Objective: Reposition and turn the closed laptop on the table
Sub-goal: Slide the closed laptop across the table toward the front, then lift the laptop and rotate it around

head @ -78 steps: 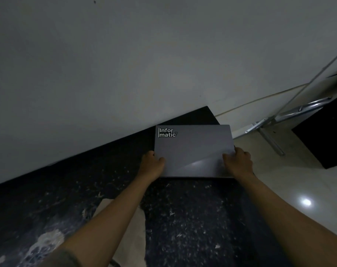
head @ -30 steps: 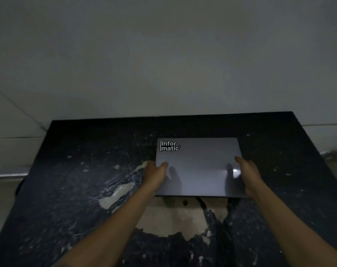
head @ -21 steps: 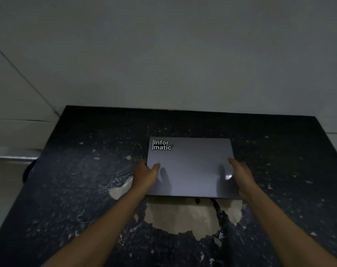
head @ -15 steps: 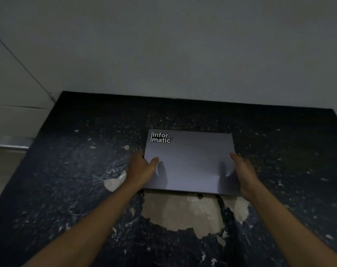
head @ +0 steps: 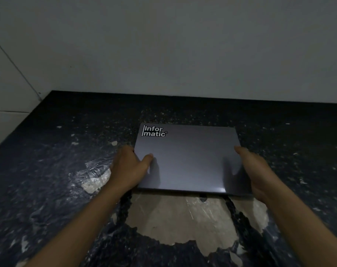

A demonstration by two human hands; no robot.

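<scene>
A closed grey laptop (head: pixel 190 157) with an "Informatic" sticker in its far left corner lies flat near the middle of the dark table (head: pixel 48 170). My left hand (head: pixel 128 168) grips its left edge, thumb resting on the lid. My right hand (head: pixel 254 170) holds its right edge near the front corner, thumb on top and fingers hidden under the side. The long sides of the laptop run left to right.
The table's black covering is worn, with a large bare beige patch (head: pixel 192 218) just in front of the laptop and a smaller one (head: pixel 94 182) to the left. A plain pale wall (head: pixel 163 45) rises directly behind the table's far edge.
The laptop, held at both sides throughout, has come from the table's right end to its middle. In the last second it has edged slightly away from me; both grips are unchanged.
</scene>
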